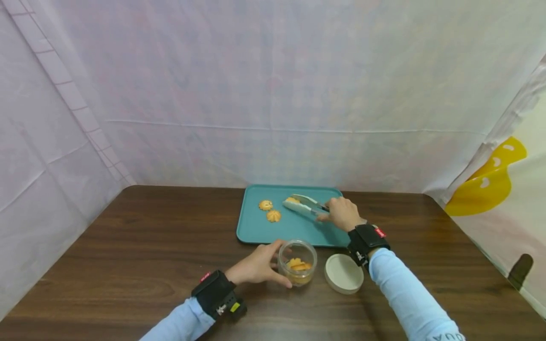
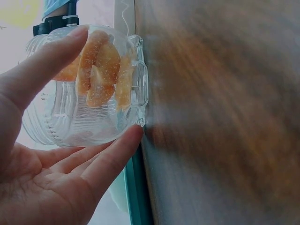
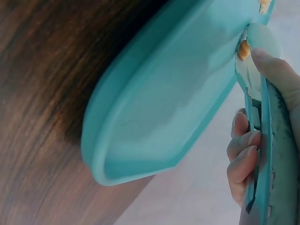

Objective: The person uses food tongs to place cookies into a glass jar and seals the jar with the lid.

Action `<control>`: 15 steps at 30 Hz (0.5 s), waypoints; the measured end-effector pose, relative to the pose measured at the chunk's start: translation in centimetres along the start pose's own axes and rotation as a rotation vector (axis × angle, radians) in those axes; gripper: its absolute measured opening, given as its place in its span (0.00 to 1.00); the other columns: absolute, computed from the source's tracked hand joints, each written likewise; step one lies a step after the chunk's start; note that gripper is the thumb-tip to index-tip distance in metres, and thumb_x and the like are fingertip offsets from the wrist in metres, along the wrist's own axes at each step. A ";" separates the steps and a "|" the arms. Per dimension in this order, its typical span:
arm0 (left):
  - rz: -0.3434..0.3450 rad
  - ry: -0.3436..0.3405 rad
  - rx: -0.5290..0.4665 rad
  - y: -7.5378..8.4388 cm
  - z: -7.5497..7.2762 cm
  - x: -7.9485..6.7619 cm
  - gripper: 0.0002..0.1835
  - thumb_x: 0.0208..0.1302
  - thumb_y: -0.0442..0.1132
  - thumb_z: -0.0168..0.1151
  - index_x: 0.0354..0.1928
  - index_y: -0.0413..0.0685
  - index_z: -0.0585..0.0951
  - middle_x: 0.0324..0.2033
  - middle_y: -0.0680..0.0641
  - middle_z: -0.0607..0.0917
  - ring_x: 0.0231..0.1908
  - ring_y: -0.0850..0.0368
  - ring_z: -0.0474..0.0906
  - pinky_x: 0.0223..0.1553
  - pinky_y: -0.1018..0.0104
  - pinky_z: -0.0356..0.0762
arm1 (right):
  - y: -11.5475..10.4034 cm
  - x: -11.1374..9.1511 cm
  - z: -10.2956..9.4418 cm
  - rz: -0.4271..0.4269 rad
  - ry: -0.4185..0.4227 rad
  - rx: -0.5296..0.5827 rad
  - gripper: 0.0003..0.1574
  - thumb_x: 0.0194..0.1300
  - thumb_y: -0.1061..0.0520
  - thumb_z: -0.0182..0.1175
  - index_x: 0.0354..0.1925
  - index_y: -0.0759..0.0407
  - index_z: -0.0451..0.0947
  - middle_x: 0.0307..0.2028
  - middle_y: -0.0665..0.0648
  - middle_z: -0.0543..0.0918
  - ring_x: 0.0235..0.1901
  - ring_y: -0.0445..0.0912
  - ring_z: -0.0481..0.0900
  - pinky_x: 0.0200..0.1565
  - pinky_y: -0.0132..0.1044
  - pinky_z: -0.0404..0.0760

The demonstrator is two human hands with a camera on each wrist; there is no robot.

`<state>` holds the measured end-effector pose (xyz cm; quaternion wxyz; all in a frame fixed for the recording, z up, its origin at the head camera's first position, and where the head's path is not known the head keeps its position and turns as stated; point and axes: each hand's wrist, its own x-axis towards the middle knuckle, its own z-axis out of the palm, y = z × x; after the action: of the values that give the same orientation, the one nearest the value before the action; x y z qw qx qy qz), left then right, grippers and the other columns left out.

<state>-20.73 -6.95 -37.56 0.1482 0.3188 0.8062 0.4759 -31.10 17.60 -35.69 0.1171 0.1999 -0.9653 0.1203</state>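
My left hand (image 1: 256, 269) holds a clear jar (image 1: 301, 281) near the table's front, thumb on one side and fingers on the other. Several golden cookies (image 2: 105, 63) lie inside it. With my right hand (image 1: 343, 214) I grip a pair of pale green tongs (image 1: 298, 207) over the teal tray (image 1: 251, 232). A cookie (image 1: 292, 199) sits between the tong ends; whether they press on it I cannot tell. Two more cookies, one (image 1: 266, 205) with a face-like pattern and one flower-shaped (image 1: 274, 216), rest on the tray's left part.
A round whitish lid (image 1: 343, 273) lies on the brown wooden table (image 1: 149, 246), right of the jar and below my right wrist. Pale cloth (image 1: 273, 94) hangs behind the table. A yellow shape (image 1: 482, 189) is at the right side.
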 end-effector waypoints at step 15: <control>0.001 0.005 0.009 -0.2 0.0 0.1 0.38 0.40 0.36 0.72 0.54 0.35 0.64 0.52 0.34 0.74 0.52 0.42 0.72 0.49 0.56 0.80 | 1.6 -1.6 -0.4 -0.003 0.013 0.106 0.31 0.45 0.45 0.66 0.42 0.67 0.80 0.29 0.67 0.85 0.17 0.47 0.74 0.12 0.36 0.71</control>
<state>-20.89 -6.93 -37.76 0.1447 0.3185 0.8086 0.4731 -30.29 19.75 -36.01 0.1129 0.2066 -0.9565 0.1723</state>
